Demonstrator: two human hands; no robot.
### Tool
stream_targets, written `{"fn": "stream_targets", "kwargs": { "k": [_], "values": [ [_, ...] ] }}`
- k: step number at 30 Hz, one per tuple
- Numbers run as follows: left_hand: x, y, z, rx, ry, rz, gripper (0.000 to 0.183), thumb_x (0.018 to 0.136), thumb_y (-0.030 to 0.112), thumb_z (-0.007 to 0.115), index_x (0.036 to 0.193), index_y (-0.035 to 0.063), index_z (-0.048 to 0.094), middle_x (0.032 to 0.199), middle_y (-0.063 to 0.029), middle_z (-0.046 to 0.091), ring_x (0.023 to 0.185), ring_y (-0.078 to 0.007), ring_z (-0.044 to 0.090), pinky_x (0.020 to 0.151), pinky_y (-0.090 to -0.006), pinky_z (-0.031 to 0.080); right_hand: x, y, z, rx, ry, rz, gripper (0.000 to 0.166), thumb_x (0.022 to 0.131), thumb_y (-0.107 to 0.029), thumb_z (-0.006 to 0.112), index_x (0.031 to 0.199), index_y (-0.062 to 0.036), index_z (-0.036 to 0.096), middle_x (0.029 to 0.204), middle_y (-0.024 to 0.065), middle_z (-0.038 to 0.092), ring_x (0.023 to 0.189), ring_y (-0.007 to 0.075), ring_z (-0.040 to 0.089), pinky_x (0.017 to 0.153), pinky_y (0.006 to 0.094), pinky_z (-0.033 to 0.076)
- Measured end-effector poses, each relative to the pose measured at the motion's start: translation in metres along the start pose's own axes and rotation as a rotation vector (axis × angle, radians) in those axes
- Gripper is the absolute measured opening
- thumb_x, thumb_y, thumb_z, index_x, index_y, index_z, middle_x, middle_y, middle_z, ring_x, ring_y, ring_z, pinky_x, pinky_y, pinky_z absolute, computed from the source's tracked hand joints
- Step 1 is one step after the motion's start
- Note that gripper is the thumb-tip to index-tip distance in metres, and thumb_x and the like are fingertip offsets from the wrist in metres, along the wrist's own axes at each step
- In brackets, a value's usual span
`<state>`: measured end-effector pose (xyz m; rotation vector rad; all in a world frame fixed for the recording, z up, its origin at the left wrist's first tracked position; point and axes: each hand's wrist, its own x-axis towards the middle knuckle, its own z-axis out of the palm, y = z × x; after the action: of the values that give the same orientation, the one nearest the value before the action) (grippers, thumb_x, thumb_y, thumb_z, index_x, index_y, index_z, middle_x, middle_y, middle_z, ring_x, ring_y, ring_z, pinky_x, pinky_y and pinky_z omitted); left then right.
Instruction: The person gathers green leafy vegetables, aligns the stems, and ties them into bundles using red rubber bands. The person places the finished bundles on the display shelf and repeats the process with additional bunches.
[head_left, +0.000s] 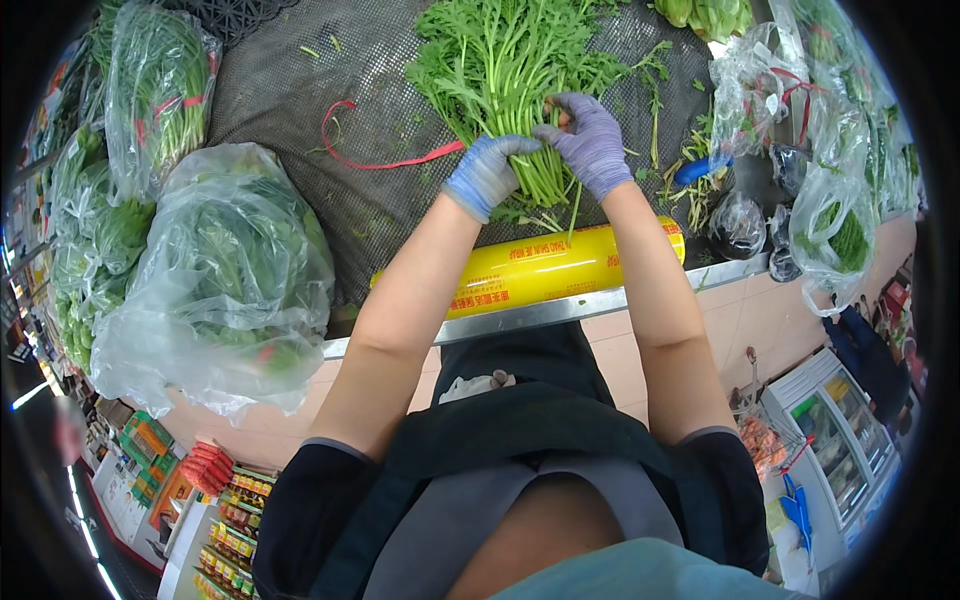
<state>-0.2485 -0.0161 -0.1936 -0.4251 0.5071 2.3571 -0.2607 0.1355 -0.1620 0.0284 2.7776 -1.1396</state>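
Note:
A bunch of leafy greens (502, 67), which look like chrysanthemum greens, lies on the dark mesh-covered counter with its cut stems towards me. My left hand (487, 172), in a blue-grey knitted glove, grips the stems from the left, thumb across them. On the right side, my right hand (589, 139) in a purple glove pinches the stems between thumb and fingers; some fingertips are bare. A red tie strip (397, 163) curls out to the left, its near end disappearing by my left hand. Below both hands lies a yellow roll of cling wrap (540, 262), partly covered by my forearms.
Large plastic bags of greens (240, 232) crowd the left, beside bagged tied greens (161, 97). At right are a blue handle (701, 171), stem trimmings (697, 202), film-wrapped dark round items (739, 225) and a hanging bag (836, 225). A metal edge (540, 319) borders the counter.

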Motion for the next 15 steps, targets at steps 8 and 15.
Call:
{"fn": "stream_targets", "kwargs": {
  "k": [8, 15],
  "values": [
    [-0.005, -0.002, 0.007, 0.087, 0.108, 0.039, 0.046, 0.071, -0.007, 0.056, 0.116, 0.0018, 0.051, 0.105, -0.0115, 0.06, 0.098, -0.0259, 0.059, 0.089, -0.0404, 0.048, -0.004, 0.016, -0.003, 0.069, 0.148, -0.033, 0.025, 0.071, -0.007, 0.07, 0.093, -0.0057, 0.058, 0.074, 0.0043, 0.052, 0.067, 0.0119, 0.052, 0.062, 0.023, 0.046],
    [0.002, -0.008, 0.006, 0.241, 0.079, 0.061, 0.047, 0.065, -0.015, 0.063, 0.109, -0.0003, 0.055, 0.095, -0.01, 0.063, 0.083, -0.0222, 0.062, 0.075, -0.0343, 0.053, -0.035, -0.017, -0.015, 0.815, -0.093, 0.177, 0.009, 0.084, -0.005, 0.057, 0.087, -0.0043, 0.049, 0.071, 0.0034, 0.054, 0.056, 0.0088, 0.05, 0.052, 0.022, 0.043]
  ]
}}
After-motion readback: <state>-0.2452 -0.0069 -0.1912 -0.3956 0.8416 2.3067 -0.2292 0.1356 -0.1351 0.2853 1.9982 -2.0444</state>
